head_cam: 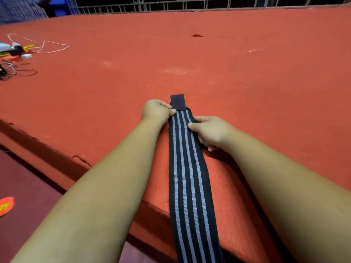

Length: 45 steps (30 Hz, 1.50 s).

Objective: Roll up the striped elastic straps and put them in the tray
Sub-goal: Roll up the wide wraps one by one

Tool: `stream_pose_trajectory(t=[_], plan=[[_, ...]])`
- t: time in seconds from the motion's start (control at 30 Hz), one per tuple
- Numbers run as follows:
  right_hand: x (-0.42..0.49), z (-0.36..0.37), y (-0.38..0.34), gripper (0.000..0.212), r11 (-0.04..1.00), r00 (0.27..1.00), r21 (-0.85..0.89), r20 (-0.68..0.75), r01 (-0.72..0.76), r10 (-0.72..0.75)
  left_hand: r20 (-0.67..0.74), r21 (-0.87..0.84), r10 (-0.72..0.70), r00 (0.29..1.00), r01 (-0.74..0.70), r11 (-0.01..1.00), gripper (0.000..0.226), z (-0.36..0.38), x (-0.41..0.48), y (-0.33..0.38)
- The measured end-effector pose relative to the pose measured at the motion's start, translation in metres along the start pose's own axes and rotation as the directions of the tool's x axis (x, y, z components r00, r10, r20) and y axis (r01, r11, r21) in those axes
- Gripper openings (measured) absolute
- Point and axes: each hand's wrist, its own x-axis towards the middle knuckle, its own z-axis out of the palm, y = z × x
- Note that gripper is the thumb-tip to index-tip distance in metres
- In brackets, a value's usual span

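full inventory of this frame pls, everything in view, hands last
striped elastic strap: 1, black with grey stripes, flat on the table, runs from the hands over the near edge
black tab: 1, plain black, the strap's far end
table: 1, red felt-like top, fills most of the view
white cord: 1, white, looped on the table, far left
black cable: 1, black, on the table, far left, nearer than the cord
small devices: cluster, count unclear, mixed colours, far left edge
orange object: 1, orange with yellow marking, lower left, below the table
metal railing: 1, grey, beyond the table's far edge
left hand: pinches the strap's left edge by the tab
right hand: grips the strap's right edge, thumb on top
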Motion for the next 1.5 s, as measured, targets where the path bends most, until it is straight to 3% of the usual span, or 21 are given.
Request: stream_pose_trajectory(t=[0.1, 0.27, 0.4, 0.5, 0.57, 0.8, 1.03, 1.17, 1.33, 1.5], plan=[[-0.005, 0.001, 0.0, 0.048, 0.998, 0.999, 0.045, -0.033, -0.034, 0.035, 0.034, -0.141, 0.002, 0.999, 0.003, 0.99, 0.019, -0.008, -0.016, 0.005], [-0.029, -0.001, -0.013, 0.046, 0.989, 0.992, 0.123, -0.081, -0.084, 0.095, 0.138, -0.324, 0.114, 0.984, -0.064, 0.944, 0.018, -0.033, -0.053, 0.033], [-0.059, -0.026, -0.035, 0.073, 0.992, 0.937, -0.073, -0.327, 0.101, -0.12, 0.142, -0.451, 0.24, 0.96, -0.153, 0.879, 0.018, -0.055, -0.094, 0.077], [-0.093, -0.048, -0.066, 0.053, 0.957, 0.894, 0.019, -0.362, 0.288, -0.262, 0.174, -0.511, 0.318, 0.932, -0.191, 0.838, 0.018, -0.072, -0.13, 0.115], [-0.115, -0.059, -0.086, 0.032, 0.944, 0.873, -0.005, -0.378, 0.331, -0.308, 0.176, -0.526, 0.357, 0.917, -0.219, 0.822, 0.018, -0.081, -0.156, 0.138], [-0.204, -0.093, -0.133, 0.021, 0.915, 0.796, 0.052, -0.514, 0.4, -0.319, 0.176, -0.514, 0.44, 0.881, -0.299, 0.804, 0.009, -0.103, -0.241, 0.204], [-0.293, -0.139, -0.157, 0.006, 0.862, 0.73, 0.14, -0.608, 0.487, -0.313, 0.183, -0.51, 0.505, 0.844, -0.357, 0.782, 0.014, -0.111, -0.326, 0.269], [-0.34, -0.159, -0.165, 0.017, 0.83, 0.722, 0.16, -0.597, 0.534, -0.35, 0.206, -0.604, 0.495, 0.844, -0.288, 0.743, 0.009, -0.11, -0.369, 0.301], [-0.383, -0.183, -0.176, 0.065, 0.812, 0.701, 0.19, -0.633, 0.552, -0.328, 0.181, -0.639, 0.546, 0.818, -0.324, 0.698, 0.012, -0.108, -0.41, 0.328], [-0.42, -0.202, -0.171, 0.036, 0.82, 0.598, 0.033, -0.701, 0.572, -0.389, 0.253, -0.66, 0.634, 0.731, -0.348, 0.665, 0.016, -0.109, -0.431, 0.34]])
